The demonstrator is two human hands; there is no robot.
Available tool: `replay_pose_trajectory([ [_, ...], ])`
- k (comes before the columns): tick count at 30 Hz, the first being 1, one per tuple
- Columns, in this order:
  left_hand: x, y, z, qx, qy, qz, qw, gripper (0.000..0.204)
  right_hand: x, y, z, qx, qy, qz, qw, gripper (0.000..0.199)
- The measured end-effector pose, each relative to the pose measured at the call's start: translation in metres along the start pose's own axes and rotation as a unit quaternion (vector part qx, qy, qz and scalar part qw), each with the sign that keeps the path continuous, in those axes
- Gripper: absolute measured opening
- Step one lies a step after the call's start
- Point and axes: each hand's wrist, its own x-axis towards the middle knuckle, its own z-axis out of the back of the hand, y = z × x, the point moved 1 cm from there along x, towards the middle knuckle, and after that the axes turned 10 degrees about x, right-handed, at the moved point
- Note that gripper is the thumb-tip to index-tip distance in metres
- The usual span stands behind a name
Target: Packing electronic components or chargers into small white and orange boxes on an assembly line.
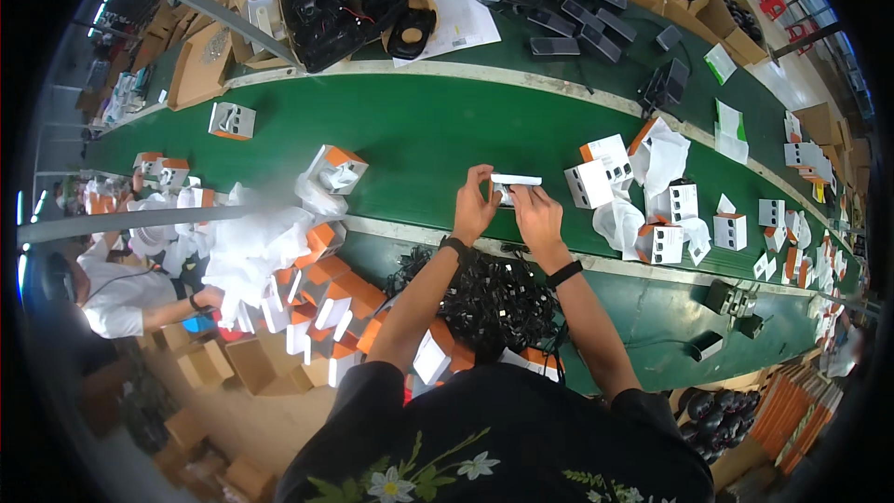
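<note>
Gripping a small white box (515, 180) between them, the left hand (473, 210) is closed on its left end and the right hand (540, 222) on its near right side, above the green belt (438, 130). Black cables (498, 303) lie heaped between the forearms (419, 293); white-and-orange boxes (589, 184) stand to the right.
</note>
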Motion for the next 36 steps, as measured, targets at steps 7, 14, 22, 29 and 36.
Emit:
replay_pose_trajectory([
  [7, 0.0, 0.0, -0.004, -0.067, 0.046, -0.019, 0.996, 0.065, 0.0, -0.03, -0.016, -0.163, 0.105, 0.051, 0.98, 0.025],
  [14, 0.013, 0.014, -0.007, -0.102, 0.092, 0.016, 0.99, 0.039, -0.011, -0.018, 0.006, -0.062, 0.08, 0.081, 0.992, 0.034],
  [22, 0.019, -0.033, 0.005, 0.044, 0.149, -0.187, 0.97, 0.053, -0.054, -0.025, 0.017, 0.01, -0.008, 0.019, 1.0, 0.024],
  [29, 0.003, -0.046, -0.002, 0.22, 0.137, -0.388, 0.885, 0.052, -0.081, -0.048, 0.038, 0.075, -0.09, 0.02, 0.993, 0.027],
  [36, 0.005, -0.044, -0.015, 0.265, 0.119, -0.404, 0.867, 0.05, -0.052, -0.055, 0.069, -0.01, -0.036, 0.046, 0.998, 0.029],
])
